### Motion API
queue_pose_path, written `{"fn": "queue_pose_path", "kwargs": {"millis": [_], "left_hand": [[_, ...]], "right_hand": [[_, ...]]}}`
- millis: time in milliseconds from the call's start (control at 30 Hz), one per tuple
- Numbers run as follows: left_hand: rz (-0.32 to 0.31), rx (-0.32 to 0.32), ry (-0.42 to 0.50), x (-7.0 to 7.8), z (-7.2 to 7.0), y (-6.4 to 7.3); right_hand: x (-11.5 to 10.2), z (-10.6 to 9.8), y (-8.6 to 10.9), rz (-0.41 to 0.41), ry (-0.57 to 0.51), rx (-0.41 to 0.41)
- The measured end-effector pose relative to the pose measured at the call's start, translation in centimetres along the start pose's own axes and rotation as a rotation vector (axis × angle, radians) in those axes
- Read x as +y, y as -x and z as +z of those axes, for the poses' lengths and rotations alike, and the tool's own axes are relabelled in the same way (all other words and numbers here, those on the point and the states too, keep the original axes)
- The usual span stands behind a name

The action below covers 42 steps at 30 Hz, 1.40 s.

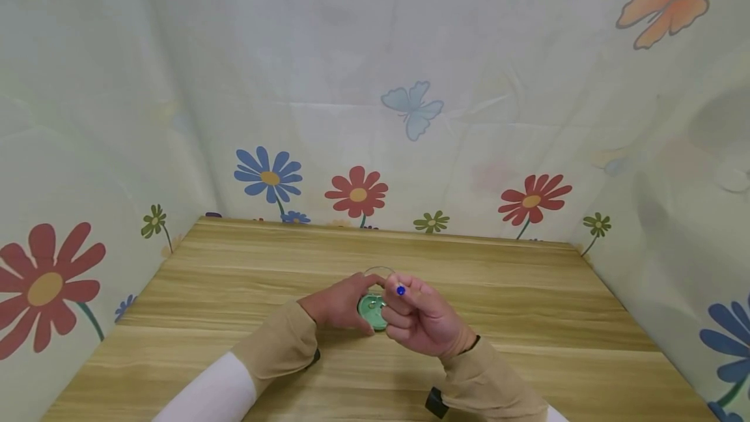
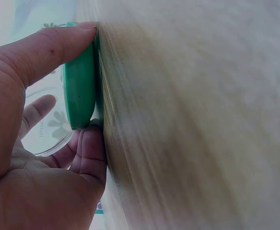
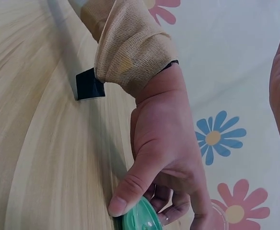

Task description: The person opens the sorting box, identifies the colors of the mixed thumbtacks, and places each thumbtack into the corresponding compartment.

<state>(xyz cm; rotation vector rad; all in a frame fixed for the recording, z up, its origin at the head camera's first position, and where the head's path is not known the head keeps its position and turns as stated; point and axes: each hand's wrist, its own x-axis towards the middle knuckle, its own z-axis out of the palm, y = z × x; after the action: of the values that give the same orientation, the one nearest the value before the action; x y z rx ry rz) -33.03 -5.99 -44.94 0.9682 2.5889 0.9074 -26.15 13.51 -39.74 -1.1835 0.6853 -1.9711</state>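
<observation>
My left hand [image 1: 346, 305] grips a small round green case [image 1: 369, 313] on the table, thumb on one side and fingers on the other. The case's clear lid [image 2: 51, 141] stands raised, with a finger behind it in the left wrist view. A few small things lie inside the case, too small to make out. My right hand [image 1: 423, 323] is just above and right of the case, partly covering it. Between its thumb and forefinger it pinches a small round, shiny blue piece [image 1: 401, 290]. Only an edge of that hand shows in the right wrist view.
The wood-grain table [image 1: 527, 318] reaches back to a white curtain [image 1: 328, 70] printed with flowers and butterflies. Curtain also hangs along both sides. A black block [image 3: 90, 85] sits beneath the left sleeve, and another black piece [image 1: 436, 402] is beneath the right sleeve.
</observation>
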Motion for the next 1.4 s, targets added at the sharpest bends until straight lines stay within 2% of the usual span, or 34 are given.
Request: {"fn": "queue_pose_path", "kwargs": {"millis": [200, 400, 567, 800, 933, 1033, 1133, 1233, 1300, 1400], "left_hand": [[-0.009, -0.005, 0.007, 0.0, -0.1, 0.1], [-0.012, -0.006, 0.005, -0.1, 0.0, 0.0], [-0.036, -0.009, 0.009, -0.1, 0.0, 0.0], [-0.055, -0.015, 0.006, 0.0, 0.0, 0.0], [-0.055, -0.021, 0.014, 0.1, 0.0, -0.1], [-0.048, -0.025, 0.014, 0.0, 0.1, -0.2], [-0.040, -0.025, -0.001, -0.1, 0.3, -0.4], [-0.028, -0.022, -0.017, -0.3, 0.4, -0.4], [-0.021, -0.018, -0.014, -0.4, 0.3, -0.4], [-0.020, -0.012, -0.017, -0.5, 0.2, -0.3]], "right_hand": [[0.0, -0.3, 0.3, 0.004, 0.009, 0.026], [-0.2, -0.6, 0.6, 0.024, 0.096, 0.109], [-0.6, -1.0, 0.8, 0.054, 0.212, 0.242], [-1.2, -1.4, 1.0, 0.063, 0.438, 0.525], [-1.5, -2.1, 1.3, 0.074, 0.551, 0.629], [-1.7, -2.7, 1.7, 0.092, 0.678, 0.713], [-1.8, -3.4, 2.2, 0.148, 0.830, 0.826], [-1.8, -3.9, 2.4, 0.212, 0.991, 0.900], [-1.9, -4.2, 2.4, 0.252, 1.129, 0.895], [-1.8, -4.3, 2.2, 0.313, 1.395, 0.808]]}}
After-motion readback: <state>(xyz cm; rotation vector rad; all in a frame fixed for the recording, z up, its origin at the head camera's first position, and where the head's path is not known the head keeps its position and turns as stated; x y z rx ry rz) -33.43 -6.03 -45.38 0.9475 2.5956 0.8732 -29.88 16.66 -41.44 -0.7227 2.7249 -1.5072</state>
